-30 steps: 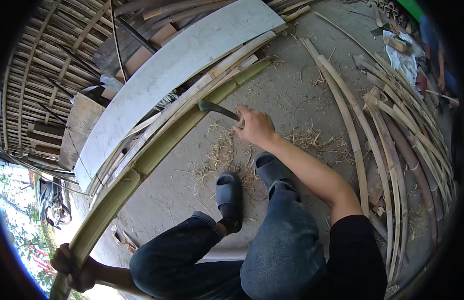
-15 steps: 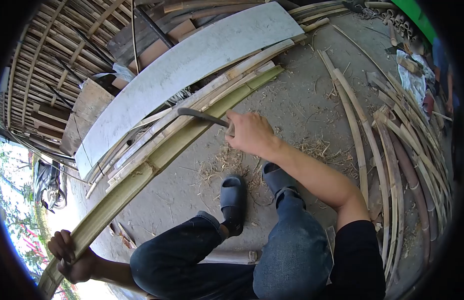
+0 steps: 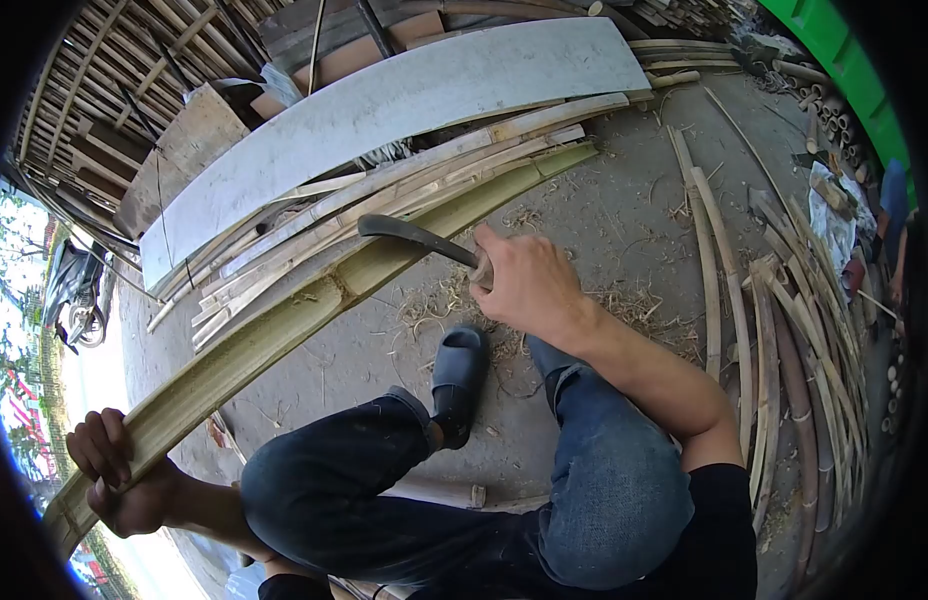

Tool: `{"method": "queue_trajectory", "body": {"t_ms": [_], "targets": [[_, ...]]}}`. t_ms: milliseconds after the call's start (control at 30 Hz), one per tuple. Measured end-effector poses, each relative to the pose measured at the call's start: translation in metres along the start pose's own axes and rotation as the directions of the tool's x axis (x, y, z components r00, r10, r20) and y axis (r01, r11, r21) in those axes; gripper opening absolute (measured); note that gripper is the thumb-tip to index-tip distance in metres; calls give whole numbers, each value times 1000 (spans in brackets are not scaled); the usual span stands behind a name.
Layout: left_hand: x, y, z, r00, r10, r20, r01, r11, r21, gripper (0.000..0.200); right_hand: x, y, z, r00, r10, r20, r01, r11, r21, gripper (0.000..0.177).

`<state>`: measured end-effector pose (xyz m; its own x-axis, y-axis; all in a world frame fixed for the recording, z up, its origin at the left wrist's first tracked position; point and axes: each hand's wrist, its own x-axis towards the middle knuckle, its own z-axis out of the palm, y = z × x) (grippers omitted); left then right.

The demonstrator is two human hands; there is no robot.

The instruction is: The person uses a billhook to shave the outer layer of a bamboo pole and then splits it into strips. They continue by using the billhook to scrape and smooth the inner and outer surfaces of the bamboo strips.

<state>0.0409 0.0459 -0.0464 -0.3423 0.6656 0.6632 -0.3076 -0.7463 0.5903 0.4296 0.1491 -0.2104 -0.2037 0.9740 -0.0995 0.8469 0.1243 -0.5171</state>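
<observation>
A long split bamboo pole (image 3: 246,362), pale green with its hollow inner face up, runs diagonally from the lower left to the upper middle. My left hand (image 3: 132,478) is wrapped round it near the lower-left end. In my right hand (image 3: 532,285) is a knife with a dark, hooked blade (image 3: 409,233), gripped by its handle. The blade lies across the bamboo's hollow, just up the pole from a rough node (image 3: 336,290).
Several bamboo slats (image 3: 439,180) lie behind the pole beside a long white board (image 3: 384,115). Shavings (image 3: 624,305) litter the concrete. More strips (image 3: 804,340) are piled on the right, near a green panel (image 3: 849,75). Part of another person (image 3: 892,205) shows at the far right.
The knife blade has come closer to the bamboo's node. My view has shifted, and my right slipper is now hidden behind my knee. Both hands keep their grips.
</observation>
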Motion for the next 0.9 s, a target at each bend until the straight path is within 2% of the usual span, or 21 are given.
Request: {"method": "queue_trajectory", "body": {"t_ms": [67, 100, 167, 200, 267, 333, 367, 400, 433, 467, 500, 533, 567, 600, 633, 700, 733, 767, 800, 867, 900], "targets": [[-2, 4, 4, 999, 29, -14, -29, 999, 22, 26, 23, 34, 1, 986, 140, -95, -136, 990, 47, 29], [-6, 2, 7, 998, 59, -21, -58, 998, 36, 26, 50, 86, 16, 950, 265, -162, -273, 962, -27, 25], [-11, 3, 18, 995, 95, -39, -91, 993, 76, 26, 80, 185, 17, 826, 555, -95, -562, 825, -63, 27], [-12, 5, 22, 994, 107, -21, -105, 992, 76, 26, 97, 259, 25, 782, 621, 45, -617, 783, -83, 32], [-15, 14, 11, 993, 111, 32, -111, 994, 2, 27, 81, 307, 30, 783, 622, -18, -610, 761, -223, 38], [-8, 9, 11, 987, 158, -7, -158, 987, 31, 27, 50, 251, 16, 840, 542, -22, -533, 834, 144, 44], [-10, 10, 8, 980, 196, -32, -194, 979, 61, 27, 33, 216, 12, 885, 441, -147, -420, 894, 155, 44], [-2, 21, -18, 976, 201, 86, -205, 978, 40, 30, 17, 178, 10, 904, 337, -265, -303, 939, 160, 43], [-1, 31, -20, 980, 171, 103, -192, 950, 247, 28, 2, 134, -1, 933, 236, -271, -183, 961, 207, 40], [-3, 42, -38, 962, 260, 85, -270, 850, 452, 27, -10, 97, -6, 945, 143, -294, -64, 962, 264, 37], [1, 47, -50, 928, 356, 107, -342, 706, 621, 26, -15, 74, 0, 955, 62, -290, 3, 976, 219, 38], [-3, 23, -12, 894, 444, 61, -292, 472, 832, 25, -16, 61, 3, 954, -21, -300, 75, 982, 173, 38], [-7, 1, 26, 836, 546, 50, -191, 205, 960, 25, -8, 65, 9, 947, -3, -320, 64, 982, 180, 38], [-2, 37, -29, 917, 398, -30, -302, 742, 599, 24, 10, 76, 21, 954, 59, -293, -13, 987, 157, 38], [4, 23, -11, 957, 74, 282, -44, 993, -112, 24, 33, 88, 35, 956, 120, -269, -85, 987, 136, 38], [-6, 8, 9, 999, 51, 8, -51, 996, 68, 28, 78, 160, 48, 933, 254, -256, -224, 965, 138, 43], [-3, 2, 5, 998, 8, 60, -8, 1000, 2, 26, 88, 168, 54, 938, 264, -226, -244, 963, 112, 45], [1, -4, 4, 1000, -21, -18, 21, 1000, 5, 27, 97, 170, 51, 942, 273, -195, -262, 962, 82, 47], [6, -12, -4, 999, -46, 11, 47, 998, -43, 27, 103, 161, 36, 942, 267, -203, -257, 964, 76, 47], [7, -19, -12, 994, -104, 13, 105, 992, -72, 28, 100, 131, 15, 905, 421, -57, -425, 894, -143, 42], [8, -22, -11, 995, -100, 1, 100, 992, -75, 28, 98, 123, 6, 905, 420, -65, -425, 893, -146, 42]]}}
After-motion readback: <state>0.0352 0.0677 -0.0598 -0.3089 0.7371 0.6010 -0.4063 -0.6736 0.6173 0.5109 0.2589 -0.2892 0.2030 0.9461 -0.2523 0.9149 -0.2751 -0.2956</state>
